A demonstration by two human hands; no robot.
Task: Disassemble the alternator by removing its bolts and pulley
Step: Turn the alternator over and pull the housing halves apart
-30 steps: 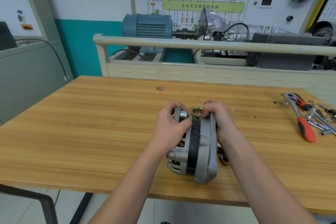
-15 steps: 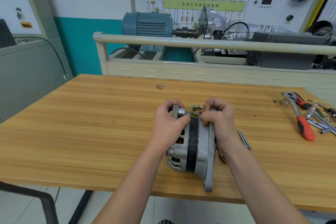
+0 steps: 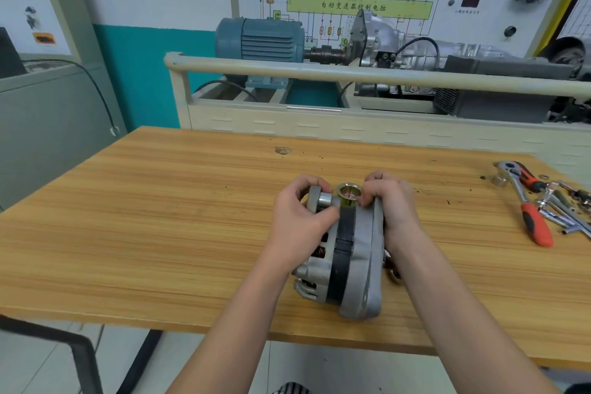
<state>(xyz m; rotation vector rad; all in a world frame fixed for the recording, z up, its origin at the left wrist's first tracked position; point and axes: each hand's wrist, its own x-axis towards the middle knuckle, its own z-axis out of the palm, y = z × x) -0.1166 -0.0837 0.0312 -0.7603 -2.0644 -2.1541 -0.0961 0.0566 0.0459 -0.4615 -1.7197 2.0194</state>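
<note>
The left hand (image 3: 299, 227) curls round the alternator's (image 3: 343, 253) rear housing, thumb and fingers closed about the lug at its top. The right hand (image 3: 391, 205) grips the front cover from the other side, its fingertips bent over the top edge beside a brass-coloured bush (image 3: 349, 193) that faces upward. Both hands hold the alternator firmly; neither is free.

The alternator stands on edge on the bench (image 3: 160, 233), near the front edge and a little right of centre. Its shaft axis runs left to right, so the flat faces point to either side, and the black stator band runs up and over between the two grey halves. Copper windings show through slots on the left half. The pulley (image 3: 391, 269) is on the right face (mostly hidden by the right wrist).

Well to the right on the bench lies a ratchet (image 3: 524, 205) with a red-and-black handle, its head pointing away, beside a small heap of sockets and metal tools (image 3: 563, 208). Behind the bench stands a training rig with a blue motor (image 3: 259, 38).
</note>
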